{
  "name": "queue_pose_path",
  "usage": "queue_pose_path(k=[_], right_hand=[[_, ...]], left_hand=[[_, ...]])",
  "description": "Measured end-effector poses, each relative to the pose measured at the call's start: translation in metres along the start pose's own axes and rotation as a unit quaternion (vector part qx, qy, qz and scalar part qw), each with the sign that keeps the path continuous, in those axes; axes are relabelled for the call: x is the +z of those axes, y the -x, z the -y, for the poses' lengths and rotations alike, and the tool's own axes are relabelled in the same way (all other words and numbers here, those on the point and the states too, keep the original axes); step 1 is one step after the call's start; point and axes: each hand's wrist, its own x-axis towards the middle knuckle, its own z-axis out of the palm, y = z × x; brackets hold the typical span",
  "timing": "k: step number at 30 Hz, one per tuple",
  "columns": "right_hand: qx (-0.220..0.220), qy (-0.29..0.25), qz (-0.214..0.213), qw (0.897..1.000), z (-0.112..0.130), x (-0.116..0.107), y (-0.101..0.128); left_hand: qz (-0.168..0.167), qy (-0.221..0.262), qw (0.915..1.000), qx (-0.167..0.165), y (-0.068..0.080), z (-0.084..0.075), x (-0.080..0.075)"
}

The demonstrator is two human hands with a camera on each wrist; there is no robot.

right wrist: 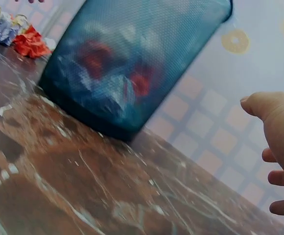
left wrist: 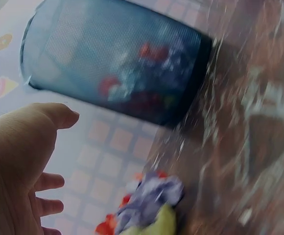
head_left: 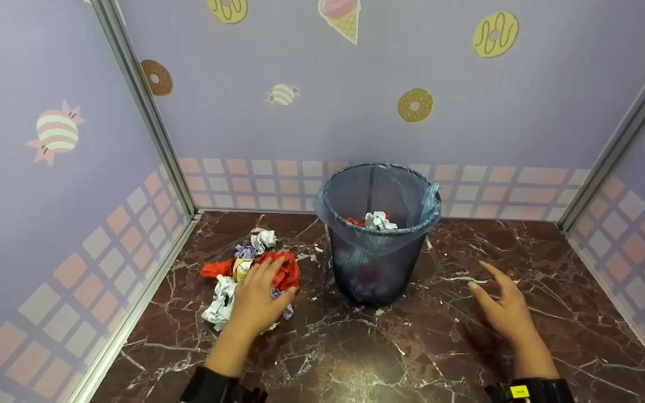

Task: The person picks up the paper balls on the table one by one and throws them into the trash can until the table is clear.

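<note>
Head view. The left hand (head_left: 255, 299) lies fingers spread over a heap of crumpled scraps (head_left: 247, 277) at about 9 o'clock from the mesh bin (head_left: 378, 232); whether the fingers have closed on any piece cannot be told. The right hand (head_left: 501, 308) hovers with relaxed, parted fingers over bare floor at about 4 o'clock from the bin, holding nothing.

The heap holds white paper balls, a red piece (head_left: 283, 268) and a purplish wad (left wrist: 152, 196). They look very light, soft and crushable, not fragile or slippery; a loose pinch or scoop across a wad's bulging middle should lift it, though small pieces may drop from an open grasp.

The bin stands upright, lined with a blue bag (head_left: 430, 201), with white and red scraps already inside (right wrist: 107, 73).

The floor (head_left: 412, 347) is dark red-brown marbled stone with a glossy sheen, probably smooth. Three lilac walls (head_left: 356, 112) printed with doughnuts, sweets and an ice-cream cone enclose the stall, joined by metal corner strips (head_left: 149, 112).
</note>
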Motion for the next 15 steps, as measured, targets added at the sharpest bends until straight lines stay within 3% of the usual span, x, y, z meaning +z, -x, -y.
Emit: queue_pose_path(k=[8, 15], right_hand=[[-0.094, 0.018, 0.0, 0.995, 0.03, 0.04, 0.001], [-0.203, 0.0, 0.043, 0.978, 0.067, 0.081, 0.012]], left_hand=[[0.001, -0.031, 0.9991, -0.029, -0.006, 0.04, -0.029], [0.013, -0.059, 0.9964, -0.059, 0.006, 0.08, -0.048]])
